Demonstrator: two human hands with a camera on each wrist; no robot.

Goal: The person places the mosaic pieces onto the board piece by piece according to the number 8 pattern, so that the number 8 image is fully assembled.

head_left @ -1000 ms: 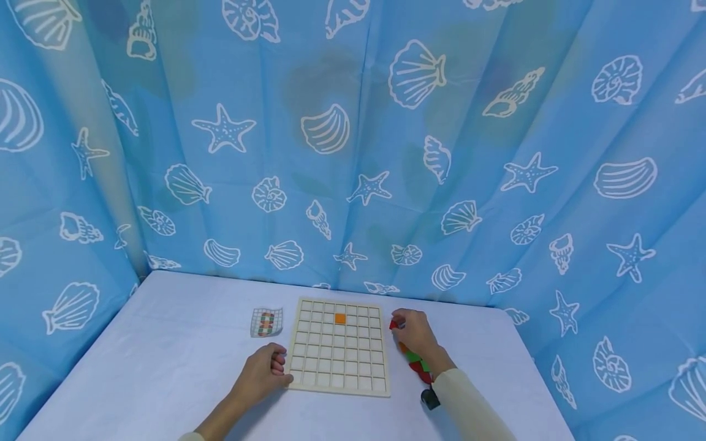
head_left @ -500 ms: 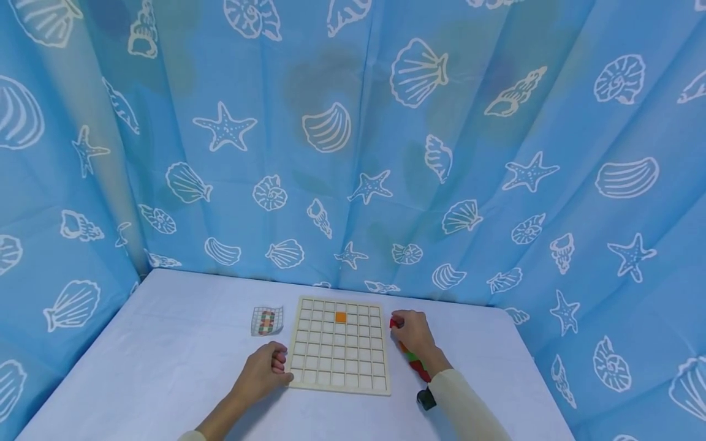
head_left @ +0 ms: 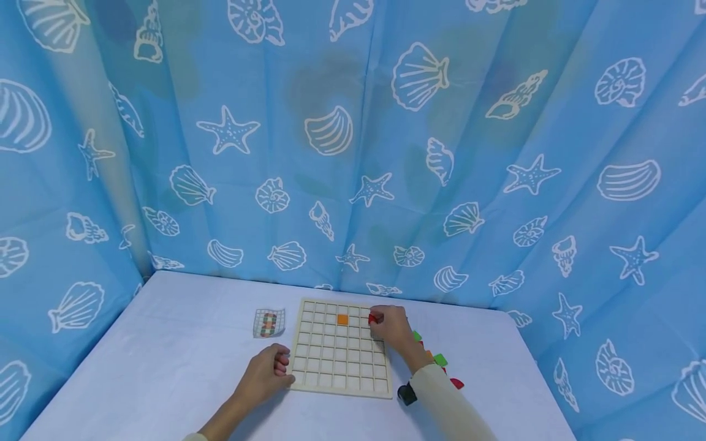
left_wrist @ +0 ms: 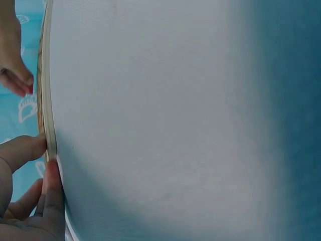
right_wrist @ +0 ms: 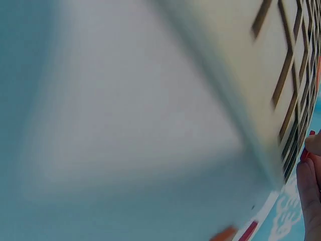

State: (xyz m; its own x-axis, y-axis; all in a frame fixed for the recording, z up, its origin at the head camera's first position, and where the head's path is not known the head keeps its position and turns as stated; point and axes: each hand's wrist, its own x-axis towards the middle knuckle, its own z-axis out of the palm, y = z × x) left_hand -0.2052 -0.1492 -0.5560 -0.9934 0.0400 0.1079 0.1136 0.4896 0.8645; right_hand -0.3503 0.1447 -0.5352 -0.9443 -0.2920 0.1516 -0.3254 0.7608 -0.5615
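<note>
A pale wooden board [head_left: 342,391] with a square grid lies on the table, one orange square tile [head_left: 342,320] in a cell near its far side. My left hand [head_left: 263,375] pinches the board's left edge between thumb and finger; the left wrist view shows this grip on the board's rim [left_wrist: 46,85] close up. Over the board's far right cells, my right hand [head_left: 393,327] pinches a small red piece [head_left: 372,319] with thumb and fingertips. That red piece [right_wrist: 305,153] also shows at the right wrist view's edge; its full shape is hidden by the fingers.
Loose pieces lie right of the board, including a green one [head_left: 440,359] and a red one [head_left: 457,383], partly behind the right arm. A pattern card [head_left: 269,323] with a printed grid lies left of the board. A blue shell-print curtain [head_left: 331,184] surrounds the white table [head_left: 182,343].
My right hand has moved left with the red piece, from beside the board to over its far right cells, uncovering more loose pieces. The left hand stays at the board's edge.
</note>
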